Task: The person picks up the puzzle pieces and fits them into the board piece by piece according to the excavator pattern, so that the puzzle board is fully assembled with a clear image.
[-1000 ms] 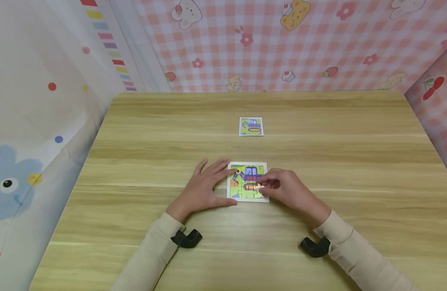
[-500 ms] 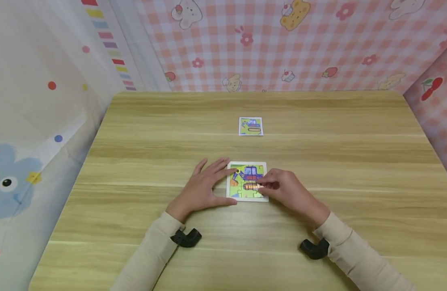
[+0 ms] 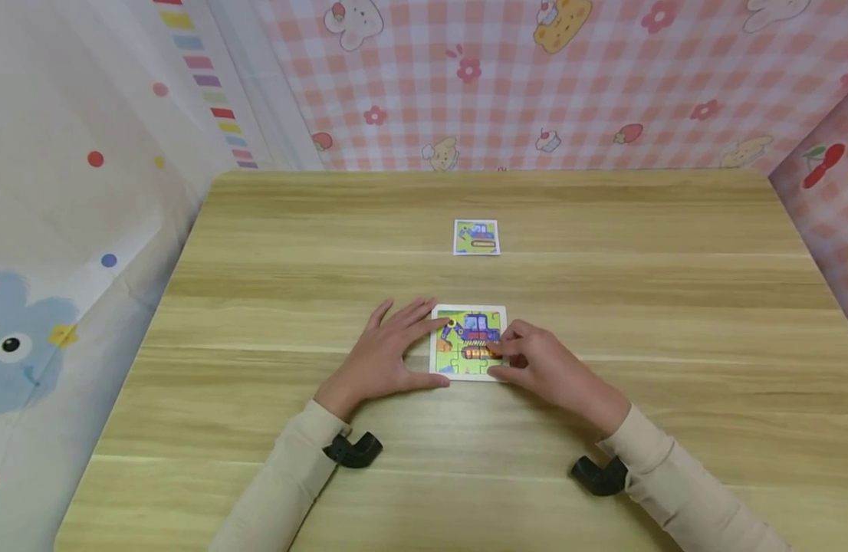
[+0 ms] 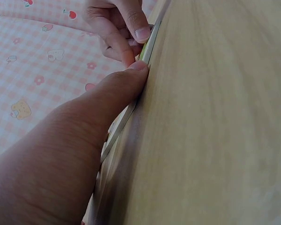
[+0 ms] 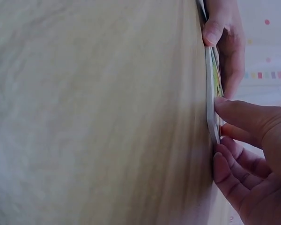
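Note:
In the head view a white-framed jigsaw puzzle [image 3: 470,376] with a blue excavator on green lies flat on the table. My left hand [image 3: 381,356] spreads along its left side. The index finger reaches onto the upper left of the picture, and the thumb rests at the bottom edge. At the lower right, the thumb and index finger of my right hand [image 3: 544,364] hold a puzzle piece [image 3: 495,361], with the other fingers curled by the right edge. Both wrist views show the puzzle board [image 4: 117,131] nearly edge-on, the right thumb on its border [image 5: 210,89].
A small reference card [image 3: 476,238] with the same excavator picture lies farther back on the wooden table [image 3: 313,253]. Patterned cloths [image 3: 507,100] hang behind and beside the table. A black bracket [image 3: 355,451] sits at each wrist.
My right thumb has moved slightly toward the puzzle's bottom edge, farther from the index finger. The glare on the excavator track is gone, and that piece looks flatter. My left hand stays put.

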The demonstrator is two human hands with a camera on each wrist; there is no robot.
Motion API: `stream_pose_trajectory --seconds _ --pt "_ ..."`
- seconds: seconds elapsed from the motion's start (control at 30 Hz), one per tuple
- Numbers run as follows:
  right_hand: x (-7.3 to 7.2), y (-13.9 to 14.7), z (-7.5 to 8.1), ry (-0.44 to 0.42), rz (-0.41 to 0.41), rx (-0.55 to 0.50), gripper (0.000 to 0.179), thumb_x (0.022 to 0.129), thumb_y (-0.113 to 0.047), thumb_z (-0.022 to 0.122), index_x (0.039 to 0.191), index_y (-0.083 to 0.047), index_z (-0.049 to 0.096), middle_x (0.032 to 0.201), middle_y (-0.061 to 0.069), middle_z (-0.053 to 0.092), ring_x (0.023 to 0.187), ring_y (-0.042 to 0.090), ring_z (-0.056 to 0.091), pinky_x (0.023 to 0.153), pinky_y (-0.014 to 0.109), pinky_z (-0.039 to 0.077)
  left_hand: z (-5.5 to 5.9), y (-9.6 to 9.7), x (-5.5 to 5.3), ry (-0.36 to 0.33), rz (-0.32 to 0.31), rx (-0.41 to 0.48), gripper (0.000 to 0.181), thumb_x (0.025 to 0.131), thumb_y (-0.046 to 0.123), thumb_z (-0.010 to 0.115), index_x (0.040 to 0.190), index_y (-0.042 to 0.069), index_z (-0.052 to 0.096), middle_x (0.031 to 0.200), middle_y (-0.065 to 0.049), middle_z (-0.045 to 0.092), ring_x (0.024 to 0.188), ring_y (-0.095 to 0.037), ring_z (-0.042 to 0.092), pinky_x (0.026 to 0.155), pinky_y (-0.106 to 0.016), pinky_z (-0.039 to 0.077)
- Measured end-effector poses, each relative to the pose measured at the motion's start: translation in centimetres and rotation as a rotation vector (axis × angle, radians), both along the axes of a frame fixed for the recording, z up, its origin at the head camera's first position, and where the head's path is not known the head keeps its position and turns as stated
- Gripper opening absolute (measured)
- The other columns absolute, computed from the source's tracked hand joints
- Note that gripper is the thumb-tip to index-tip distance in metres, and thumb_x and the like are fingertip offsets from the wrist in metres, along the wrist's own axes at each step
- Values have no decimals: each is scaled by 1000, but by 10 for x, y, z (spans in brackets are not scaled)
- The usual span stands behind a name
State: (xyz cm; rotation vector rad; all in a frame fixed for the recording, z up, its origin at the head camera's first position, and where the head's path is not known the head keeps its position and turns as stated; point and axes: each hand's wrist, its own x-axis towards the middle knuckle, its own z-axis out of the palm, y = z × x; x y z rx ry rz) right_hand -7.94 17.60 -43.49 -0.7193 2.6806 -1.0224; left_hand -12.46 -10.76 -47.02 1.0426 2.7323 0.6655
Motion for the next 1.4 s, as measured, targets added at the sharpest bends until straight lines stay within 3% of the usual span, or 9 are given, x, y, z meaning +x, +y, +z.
stream_pose_trajectory --seconds 0.37,0.53,0.87,1.03,1.4 --pt "8 1 5 142 79 58 6 90 -4 80 94 -1 82 94 1 67 82 10 63 71 26 58 0 1 5 -4 -1 0 93 82 78 67 158 30 44 171 1 24 158 -15 16 127 -48 -3" --pt "12 1 5 104 68 79 12 89 -8 82 99 -1 82 98 2 67 82 10 61 70 24 57 1 0 6 -5 -5 4 97 81 79 67 159 28 42 170 1 25 158 -15 17 128 -48 -3" --pt "15 -3 1 84 19 74 29 85 -14 87 108 2 79 103 3 67 81 11 57 66 21 53 -2 -2 4 -62 57 28 125 75 80 72 167 15 16 171 -1 24 156 -15 24 128 -39 -3" --pt "9 -2 -6 108 1 60 29 85 -12 87 108 4 79 103 6 68 80 11 58 66 22 54 -6 1 -3 -74 54 29 127 76 80 72 167 13 14 171 -2 22 156 -16 24 128 -37 -1" --pt "9 1 -18 38 -58 89 35 87 -15 85 113 6 76 106 7 65 81 12 58 69 25 55 -19 0 -11 -144 39 -1 128 76 76 74 167 10 12 171 -4 21 156 -17 22 128 -39 -3"
